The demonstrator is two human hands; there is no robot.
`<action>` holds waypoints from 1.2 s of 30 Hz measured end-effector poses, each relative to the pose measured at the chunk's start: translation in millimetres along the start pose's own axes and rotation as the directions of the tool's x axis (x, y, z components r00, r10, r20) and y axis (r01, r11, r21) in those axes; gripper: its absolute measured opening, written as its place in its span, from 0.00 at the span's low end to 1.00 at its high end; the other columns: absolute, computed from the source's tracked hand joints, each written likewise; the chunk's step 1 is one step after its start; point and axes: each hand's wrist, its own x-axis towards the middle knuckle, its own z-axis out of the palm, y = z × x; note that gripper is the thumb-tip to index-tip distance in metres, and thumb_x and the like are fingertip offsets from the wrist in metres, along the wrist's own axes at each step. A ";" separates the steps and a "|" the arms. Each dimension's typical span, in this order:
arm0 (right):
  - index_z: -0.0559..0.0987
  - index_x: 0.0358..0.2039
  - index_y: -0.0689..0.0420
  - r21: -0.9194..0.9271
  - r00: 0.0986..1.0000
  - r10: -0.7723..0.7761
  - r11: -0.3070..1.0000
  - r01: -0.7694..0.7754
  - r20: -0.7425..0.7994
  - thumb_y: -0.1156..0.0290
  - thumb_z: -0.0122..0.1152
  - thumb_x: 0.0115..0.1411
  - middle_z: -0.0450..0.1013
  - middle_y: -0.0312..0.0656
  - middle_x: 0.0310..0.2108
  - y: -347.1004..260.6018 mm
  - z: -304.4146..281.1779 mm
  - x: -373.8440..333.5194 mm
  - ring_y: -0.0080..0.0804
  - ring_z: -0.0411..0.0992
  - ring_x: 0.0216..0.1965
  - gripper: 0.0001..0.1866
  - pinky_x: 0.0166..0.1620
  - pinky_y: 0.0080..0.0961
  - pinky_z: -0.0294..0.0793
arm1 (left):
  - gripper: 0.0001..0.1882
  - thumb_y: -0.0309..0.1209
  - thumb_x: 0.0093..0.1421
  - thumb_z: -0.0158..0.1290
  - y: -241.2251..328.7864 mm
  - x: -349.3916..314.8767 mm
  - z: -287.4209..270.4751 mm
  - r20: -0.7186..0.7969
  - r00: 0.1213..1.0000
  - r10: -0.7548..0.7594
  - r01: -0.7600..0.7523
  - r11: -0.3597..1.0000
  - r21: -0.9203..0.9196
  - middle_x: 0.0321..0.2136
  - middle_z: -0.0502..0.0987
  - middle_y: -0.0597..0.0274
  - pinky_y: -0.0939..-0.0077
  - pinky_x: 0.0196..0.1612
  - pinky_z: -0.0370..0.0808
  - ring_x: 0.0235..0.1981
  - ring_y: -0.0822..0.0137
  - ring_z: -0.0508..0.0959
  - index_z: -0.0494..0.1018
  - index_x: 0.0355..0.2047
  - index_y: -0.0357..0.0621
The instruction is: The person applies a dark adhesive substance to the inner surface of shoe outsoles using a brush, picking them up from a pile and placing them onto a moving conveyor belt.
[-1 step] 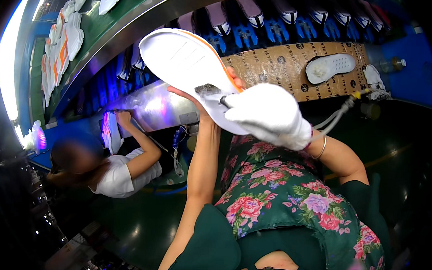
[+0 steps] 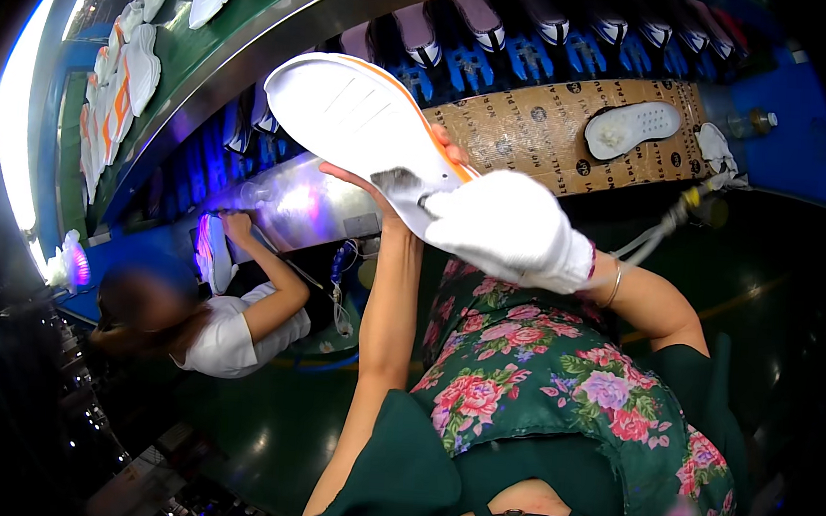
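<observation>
A white shoe sole [image 2: 341, 112] with an orange stripe along its edge is held up in front of me, tilted, its forefoot at the far left. My left hand [image 2: 385, 202] is closed round its middle from beneath, fingers curling over the far edge. A grey-black patch marks the sole's midpart. In a thick white glove, my right hand [image 2: 502, 218] is closed over the heel end, which it largely hides. A small dark tip shows at the gloved fingers beside the patch; what they grip is hidden. Behind the right wrist runs a pale hose [image 2: 655, 237].
Another white sole [image 2: 632, 129] lies on a brown cardboard sheet [image 2: 525, 132] across the bench. Dark shoes [image 2: 475, 21] line a rack behind. Several white-and-orange soles [image 2: 126, 80] stand on the green belt [image 2: 184, 50] at left. A co-worker [image 2: 238, 337] handles a sole nearby.
My gloved right hand has shifted slightly down toward me along the sole, exposing more of the orange edge and the dark patch. The hose has swung a little. My left hand stays nearly still.
</observation>
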 end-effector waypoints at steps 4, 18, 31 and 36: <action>0.85 0.42 0.49 0.091 0.998 0.004 0.996 -0.009 0.059 0.74 0.71 0.52 0.81 0.41 0.44 -6.5 -7.3 3.9 0.39 0.80 0.43 0.15 0.44 0.34 0.78 | 0.69 0.88 0.32 0.48 12.7 7.2 -4.5 0.069 0.994 0.081 -0.080 0.996 -0.029 0.42 0.74 0.42 0.53 0.53 0.72 0.45 0.49 0.73 0.67 0.50 0.28; 0.84 0.45 0.52 0.060 0.999 -0.035 0.998 0.032 0.039 0.75 0.72 0.50 0.81 0.42 0.42 -5.0 -3.9 -12.7 0.39 0.81 0.37 0.19 0.40 0.32 0.79 | 0.65 0.88 0.35 0.44 10.0 19.7 8.7 -0.044 0.994 0.099 -0.099 0.995 -0.004 0.42 0.73 0.47 0.55 0.44 0.71 0.37 0.52 0.75 0.66 0.57 0.43; 0.84 0.43 0.50 0.048 0.999 0.018 0.999 -0.020 0.031 0.77 0.71 0.48 0.81 0.43 0.38 -7.6 -3.5 -19.4 0.42 0.81 0.37 0.19 0.39 0.32 0.80 | 0.69 0.89 0.38 0.34 18.0 27.7 12.4 -0.080 0.996 -0.033 0.035 0.999 0.018 0.42 0.74 0.39 0.51 0.34 0.79 0.35 0.44 0.80 0.63 0.58 0.35; 0.87 0.35 0.51 0.280 0.971 0.215 0.931 -0.235 0.102 0.77 0.73 0.49 0.82 0.41 0.33 -12.2 -27.7 2.1 0.37 0.81 0.35 0.11 0.39 0.29 0.78 | 0.65 0.88 0.40 0.38 24.8 25.7 13.8 -0.196 0.980 -0.030 0.078 0.967 0.242 0.40 0.75 0.42 0.57 0.32 0.74 0.28 0.51 0.77 0.65 0.61 0.44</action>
